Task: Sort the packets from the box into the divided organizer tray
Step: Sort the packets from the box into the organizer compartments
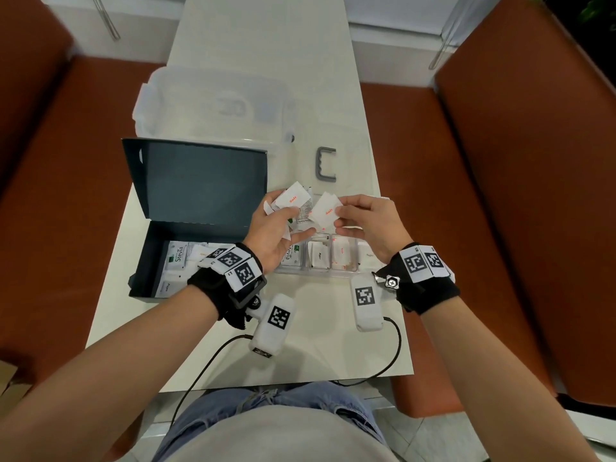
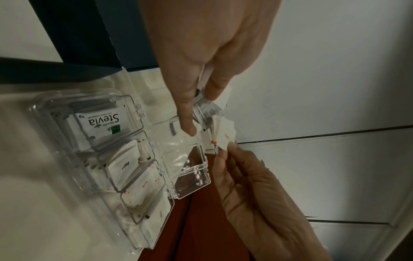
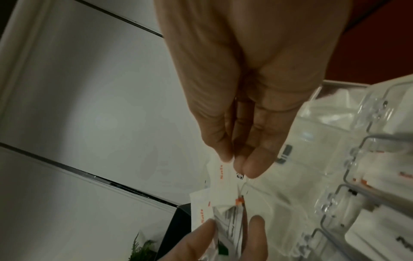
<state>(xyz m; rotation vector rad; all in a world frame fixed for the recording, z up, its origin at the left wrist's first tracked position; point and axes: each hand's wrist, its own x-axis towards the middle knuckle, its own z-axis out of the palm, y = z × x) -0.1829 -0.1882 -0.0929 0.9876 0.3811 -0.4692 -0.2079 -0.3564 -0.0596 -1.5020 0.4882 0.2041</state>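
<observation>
head view, near to far. lower frame: forearms with black wrist straps, printed marker tags and white camera pods.

mid frame: left hand (image 1: 271, 233) curled round a fanned bunch of packets (image 1: 293, 203); one reads "salt", another has small black print. right hand (image 1: 368, 225) pinches a single salt packet (image 1: 325, 211) between thumb and fingertips; its edge seems to touch or overlap the bunch, cannot tell if free of it. both hands hover above the organizer tray (image 1: 316, 271).

tray: clear hard plastic, rounded compartments in a row, hinged clear lids standing open (left wrist view). from left of frame: stevia, a black-script packet (pepper, probably), orange-print salt, one more partly hidden by the right wrist.

left of frame: dark box (image 1: 156, 261), matte card, lid propped open; stevia and other packets inside, so sorting looks part done.

further up: grey u-shaped handle piece (image 1: 326, 165), translucent bin (image 1: 213, 105), pale smooth desk (image 1: 273, 45).

risks (judgement):
- packets thin, slick paper, crimped edges. pulling one could drag a neighbour out of the left hand's fan, dropping it on the desk or into the wrong compartment.
- salt and its neighbour are both white squares; misread print means wrong slot.
- open lids are light; a brushing wrist could flip one shut over the target.
</observation>
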